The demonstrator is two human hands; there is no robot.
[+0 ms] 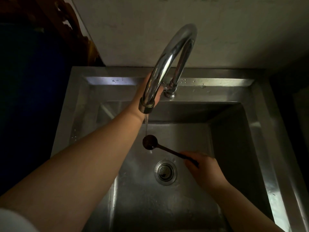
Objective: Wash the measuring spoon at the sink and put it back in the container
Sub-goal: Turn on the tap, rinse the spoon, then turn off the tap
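Observation:
A dark measuring spoon (150,142) with a round bowl and a long thin handle hangs over the steel sink (184,139). My right hand (203,168) grips the end of its handle. A thin stream of water falls from the chrome gooseneck faucet (168,64) into the spoon's bowl. My left hand (142,96) reaches behind the spout toward the faucet's base; its fingers are mostly hidden by the spout, so what they touch cannot be seen. No container is in view.
A round drain strainer (165,172) sits in the sink floor below the spoon. The sink's wet back ledge (209,84) meets a pale wall. Dark blue and brown shapes fill the left side.

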